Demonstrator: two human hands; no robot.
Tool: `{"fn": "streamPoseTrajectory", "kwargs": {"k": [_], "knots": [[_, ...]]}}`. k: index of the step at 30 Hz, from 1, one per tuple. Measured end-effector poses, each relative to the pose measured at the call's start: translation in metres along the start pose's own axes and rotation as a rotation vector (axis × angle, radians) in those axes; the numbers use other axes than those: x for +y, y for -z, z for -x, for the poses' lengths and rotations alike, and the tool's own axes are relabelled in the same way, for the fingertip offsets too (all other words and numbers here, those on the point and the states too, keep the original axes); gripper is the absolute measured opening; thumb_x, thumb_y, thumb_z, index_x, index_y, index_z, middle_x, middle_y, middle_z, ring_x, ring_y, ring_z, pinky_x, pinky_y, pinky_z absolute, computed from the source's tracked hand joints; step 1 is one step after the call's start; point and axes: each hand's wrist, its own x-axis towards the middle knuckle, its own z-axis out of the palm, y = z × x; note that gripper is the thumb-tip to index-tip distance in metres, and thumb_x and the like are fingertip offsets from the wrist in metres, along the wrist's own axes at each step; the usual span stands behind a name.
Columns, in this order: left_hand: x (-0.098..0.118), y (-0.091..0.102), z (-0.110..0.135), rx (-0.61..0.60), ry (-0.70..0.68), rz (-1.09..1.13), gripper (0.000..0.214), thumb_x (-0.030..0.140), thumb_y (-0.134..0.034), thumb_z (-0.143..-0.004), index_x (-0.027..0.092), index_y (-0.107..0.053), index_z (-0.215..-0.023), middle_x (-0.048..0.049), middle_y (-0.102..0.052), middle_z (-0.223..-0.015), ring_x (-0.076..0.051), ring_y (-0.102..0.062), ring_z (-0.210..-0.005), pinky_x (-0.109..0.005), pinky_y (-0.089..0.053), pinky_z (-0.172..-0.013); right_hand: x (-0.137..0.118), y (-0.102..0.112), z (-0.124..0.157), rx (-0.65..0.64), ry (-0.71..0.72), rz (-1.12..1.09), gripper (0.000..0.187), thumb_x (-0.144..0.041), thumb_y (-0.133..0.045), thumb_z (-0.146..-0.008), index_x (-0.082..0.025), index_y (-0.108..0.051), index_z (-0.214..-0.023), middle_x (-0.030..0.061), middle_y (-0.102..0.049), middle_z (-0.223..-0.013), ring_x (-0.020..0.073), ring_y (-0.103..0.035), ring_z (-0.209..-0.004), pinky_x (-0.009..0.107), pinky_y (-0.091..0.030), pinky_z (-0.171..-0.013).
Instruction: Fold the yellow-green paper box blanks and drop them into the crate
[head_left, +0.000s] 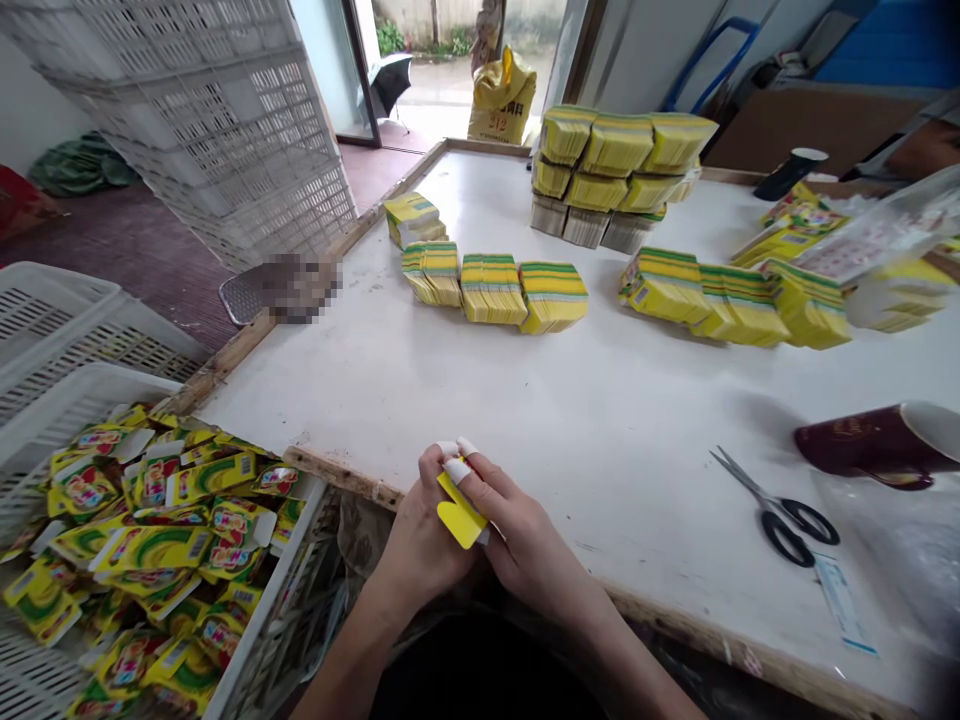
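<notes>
Close to the table's near edge, both hands are together around a small yellow carton with a rounded flap showing. My left hand is closed on it from the left, its fingers largely tucked behind. My right hand grips the carton's upper part, thumb and fingers bent over it. White tape wraps several fingertips. Most of the carton is hidden by the hands. Beyond them, bundles of flat yellow-and-green cartons stand in a short row, with another row of bundles to the right.
A white plastic crate of yellow cartons stands at the lower left. Black-handled scissors and a dark mug lie on the right of the white table. Stacked bundles rise at the back. Tall crates stand left.
</notes>
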Motion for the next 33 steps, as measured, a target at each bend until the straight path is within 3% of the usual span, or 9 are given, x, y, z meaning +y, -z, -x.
{"fn": "streamPoseTrajectory", "kwargs": {"k": [3, 5, 10, 16, 20, 24, 27, 29, 33], "knots": [[-0.007, -0.005, 0.002, 0.133, -0.043, -0.037, 0.06, 0.018, -0.06, -0.075, 0.022, -0.026, -0.124, -0.0163, -0.051, -0.124, -0.025, -0.062, -0.105, -0.041, -0.054, -0.083, 0.008, -0.001, 0.0, 0.148, 0.044, 0.037, 0.057, -0.003, -0.041, -0.091, -0.03, -0.051, -0.14, 0.0075, -0.051, -0.147, 0.02, -0.048, -0.136, 0.032, -0.044, -0.108], [-0.011, -0.004, 0.004, 0.175, -0.019, -0.123, 0.064, 0.014, -0.064, -0.07, 0.022, -0.032, -0.124, -0.0153, -0.052, -0.123, -0.028, -0.059, -0.11, -0.046, -0.051, -0.089, 0.015, 0.003, 0.0, 0.226, 0.059, 0.056, 0.056, -0.004, -0.042, -0.091, -0.03, -0.051, -0.14, 0.0091, -0.053, -0.144, 0.0199, -0.049, -0.135, 0.032, -0.045, -0.108], [-0.016, 0.014, 0.01, 0.156, -0.011, -0.189, 0.053, 0.025, -0.072, -0.071, 0.022, -0.046, -0.117, -0.0075, -0.064, -0.105, -0.026, -0.065, -0.097, -0.042, -0.054, -0.083, 0.024, 0.014, 0.005, -0.014, 0.03, 0.213, 0.052, -0.017, -0.059, -0.09, -0.023, -0.049, -0.141, 0.0191, -0.033, -0.156, 0.0285, -0.05, -0.133, 0.037, -0.051, -0.099], [-0.012, 0.03, 0.009, 0.034, -0.009, -0.164, 0.056, 0.028, -0.075, -0.069, 0.022, -0.051, -0.118, -0.0066, -0.068, -0.108, -0.024, -0.068, -0.096, -0.036, -0.055, -0.083, 0.012, 0.032, 0.004, -0.109, -0.041, 0.241, 0.024, -0.018, -0.055, -0.092, -0.023, -0.068, -0.112, 0.018, -0.052, -0.142, 0.0277, -0.062, -0.118, 0.04, -0.052, -0.094], [-0.001, 0.028, 0.006, 0.061, -0.03, -0.179, 0.053, 0.029, -0.074, -0.07, 0.021, -0.05, -0.118, -0.0065, -0.069, -0.105, -0.024, -0.068, -0.094, -0.037, -0.055, -0.082, 0.007, 0.03, 0.001, 0.0, -0.038, 0.123, 0.029, -0.021, -0.063, -0.086, -0.021, -0.06, -0.115, 0.0167, -0.054, -0.139, 0.0286, -0.052, -0.13, 0.042, -0.047, -0.102], [-0.002, 0.019, 0.006, 0.105, -0.03, -0.138, 0.059, 0.028, -0.074, -0.07, 0.021, -0.047, -0.122, -0.0088, -0.067, -0.112, -0.025, -0.067, -0.1, -0.039, -0.055, -0.086, 0.01, 0.018, 0.002, 0.062, -0.054, 0.076, 0.075, -0.035, -0.065, -0.088, -0.018, -0.024, -0.148, 0.0223, -0.032, -0.155, 0.0297, -0.032, -0.144, 0.047, -0.035, -0.113], [-0.017, 0.016, 0.01, 0.234, 0.011, -0.089, 0.061, 0.033, -0.076, -0.073, 0.02, -0.046, -0.125, -0.0121, -0.064, -0.118, -0.027, -0.064, -0.107, -0.042, -0.053, -0.091, 0.014, 0.018, 0.002, 0.03, -0.027, 0.242, 0.099, -0.048, -0.069, -0.084, -0.018, -0.006, -0.155, 0.0232, -0.008, -0.162, 0.034, -0.012, -0.15, 0.052, -0.031, -0.115], [-0.032, 0.02, 0.012, 0.385, 0.065, -0.025, 0.06, 0.035, -0.075, -0.075, 0.019, -0.047, -0.126, -0.0128, -0.062, -0.119, -0.027, -0.064, -0.107, -0.041, -0.053, -0.092, 0.019, 0.018, 0.001, 0.018, -0.026, 0.45, 0.095, -0.047, -0.068, -0.085, -0.018, -0.011, -0.155, 0.0215, -0.002, -0.163, 0.0368, -0.005, -0.15, 0.056, -0.025, -0.117], [-0.06, 0.043, 0.017, 0.612, 0.134, 0.085, 0.066, 0.037, -0.078, -0.071, 0.017, -0.047, -0.126, -0.0116, -0.061, -0.119, -0.025, -0.066, -0.104, -0.038, -0.055, -0.092, 0.033, 0.014, 0.0, 0.009, -0.136, 0.821, 0.07, -0.026, -0.061, -0.09, -0.016, -0.029, -0.152, 0.0189, -0.01, -0.163, 0.0368, -0.004, -0.15, 0.059, -0.014, -0.119]]}}
